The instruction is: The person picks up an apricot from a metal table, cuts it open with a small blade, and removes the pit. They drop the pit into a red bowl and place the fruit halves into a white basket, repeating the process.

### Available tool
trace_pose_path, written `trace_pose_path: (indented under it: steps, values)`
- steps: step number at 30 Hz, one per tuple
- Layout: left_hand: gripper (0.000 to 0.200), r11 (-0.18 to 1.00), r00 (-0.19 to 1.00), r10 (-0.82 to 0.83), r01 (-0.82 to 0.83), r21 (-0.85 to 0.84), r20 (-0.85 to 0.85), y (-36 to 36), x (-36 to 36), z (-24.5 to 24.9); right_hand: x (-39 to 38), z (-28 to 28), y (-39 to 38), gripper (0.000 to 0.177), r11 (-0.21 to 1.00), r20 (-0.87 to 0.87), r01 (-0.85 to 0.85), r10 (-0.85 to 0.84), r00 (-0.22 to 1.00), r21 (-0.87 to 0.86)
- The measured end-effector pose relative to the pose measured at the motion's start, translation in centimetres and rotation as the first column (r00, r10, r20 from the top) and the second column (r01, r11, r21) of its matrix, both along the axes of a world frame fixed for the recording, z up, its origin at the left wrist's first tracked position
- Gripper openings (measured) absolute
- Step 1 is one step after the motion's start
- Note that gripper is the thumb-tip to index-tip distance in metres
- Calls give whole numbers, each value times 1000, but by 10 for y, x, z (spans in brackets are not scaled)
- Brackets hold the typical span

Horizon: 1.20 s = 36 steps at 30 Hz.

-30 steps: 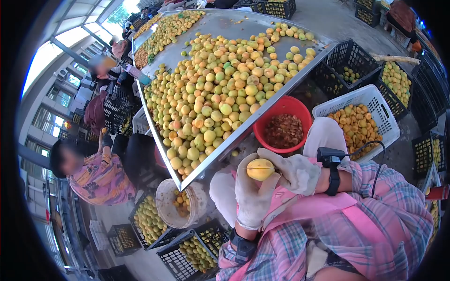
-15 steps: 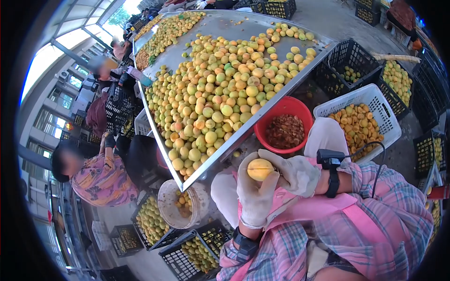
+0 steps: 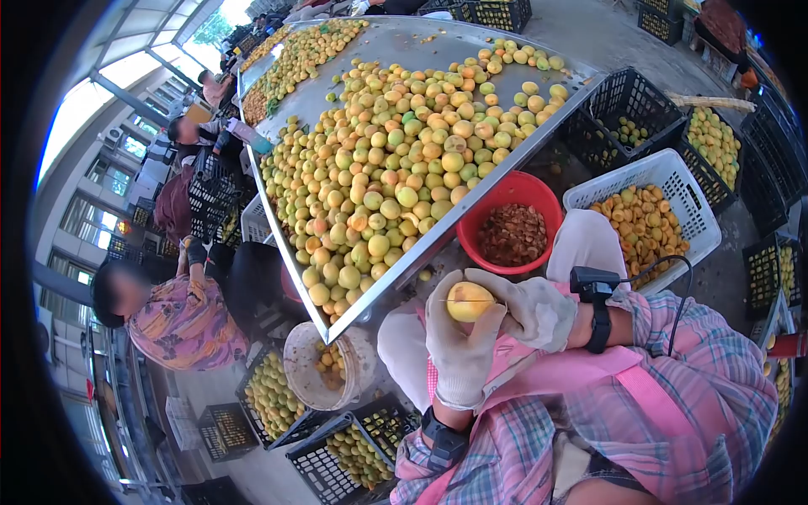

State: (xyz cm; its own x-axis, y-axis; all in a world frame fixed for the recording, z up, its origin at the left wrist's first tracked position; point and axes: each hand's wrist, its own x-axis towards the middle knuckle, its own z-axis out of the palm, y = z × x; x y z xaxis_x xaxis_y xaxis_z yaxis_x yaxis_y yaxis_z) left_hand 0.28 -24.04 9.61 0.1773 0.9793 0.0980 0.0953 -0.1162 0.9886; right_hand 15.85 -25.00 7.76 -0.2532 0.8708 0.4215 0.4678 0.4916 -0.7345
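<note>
An apricot (image 3: 468,303), yellow with a reddish tinge, sits in my gloved left hand (image 3: 459,353), its fingers and thumb wrapped around the fruit. A thin dark line crosses the apricot; whether it is a cut or a fine blade I cannot make out. My gloved right hand (image 3: 541,315) is closed against the fruit's right side. Whatever its fingers grip is hidden. Just beyond both hands, a red basin (image 3: 557,210) contains brown pits or scraps. Farther right, a white crate (image 3: 703,225) holds opened orange apricot halves (image 3: 640,220).
A metal-edged table (image 3: 404,282) piled with apricots (image 3: 370,177) stands ahead. A white bucket (image 3: 299,362) and black crates (image 3: 307,459) of fruit are at lower left. More black crates (image 3: 627,93) stand at right. A co-worker (image 3: 181,320) sits at left.
The apricot has turned slightly in my hands, and the dark line now sits differently across it. My right fingers have shifted a little. The surroundings look the same.
</note>
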Motion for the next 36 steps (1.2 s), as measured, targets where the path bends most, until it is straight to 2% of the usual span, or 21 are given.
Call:
trace_pose_path:
  steps: [4,6,7,9,10,13,14,15,16,19,21,22,24,25,27,28,30,31,33,34,36]
  values:
    - [48,1000,995,-8,11,-28,96,0,4,1,-3,1,2,65,996,40,39,-42,998,76]
    - [50,994,933,44,-5,-109,358,1,6,-2,-7,-1,3,66,972,33,86,-96,995,216]
    - [50,994,933,45,-6,-109,357,2,2,-4,-7,-2,3,66,972,32,86,-95,995,217]
    - [52,940,943,-10,123,-318,334,6,-6,-5,-7,-6,3,67,984,44,84,-92,995,156]
    - [52,941,943,-10,122,-317,333,5,-4,-1,-6,-5,3,67,984,44,84,-92,995,157]
    - [50,981,983,23,14,-196,183,0,1,13,-2,-4,2,67,983,92,74,-90,992,169]
    - [50,1000,992,-4,2,-13,-129,2,-3,17,1,-5,4,67,988,74,38,-50,996,146]
    - [50,985,903,28,48,165,-429,3,-5,20,2,-5,4,67,992,54,1,-8,999,123]
    - [50,985,903,28,48,166,-428,2,-4,23,2,-5,4,67,992,55,2,-8,998,124]
    - [53,996,961,-20,43,77,-277,-2,-3,25,0,-6,5,68,996,63,-9,4,998,87]
    - [57,992,974,12,17,-124,226,-3,-2,17,-3,-7,4,64,997,95,53,-59,994,63]
    - [57,992,975,10,18,-123,224,-2,-3,13,-3,-10,5,64,997,93,55,-61,994,63]
    - [59,940,939,56,64,-334,338,0,-5,8,-4,-16,9,70,997,54,11,-15,998,77]
    - [59,941,939,60,60,-333,339,-1,-5,10,-4,-15,9,70,997,54,6,-11,998,78]
    - [57,999,998,21,-22,-23,-59,-3,-2,18,-2,-15,9,70,997,90,-2,-5,996,75]
    - [57,999,998,18,-20,-26,-60,-3,-5,16,-1,-16,9,70,997,89,1,-7,996,72]
    - [56,980,901,102,-18,196,-423,1,-9,14,1,-18,11,69,994,100,-29,19,995,103]
    - [56,980,901,100,-15,200,-423,0,-6,17,0,-17,12,69,994,100,-26,15,995,106]
    - [54,997,995,65,-68,-40,-76,-4,1,26,-4,-16,11,68,996,68,11,-17,998,90]
    - [54,997,995,66,-70,-40,-77,-3,-1,22,-6,-16,12,68,996,67,10,-16,998,90]
    - [51,986,988,56,-32,-165,145,2,-6,6,-8,-16,12,67,995,39,5,-9,999,96]
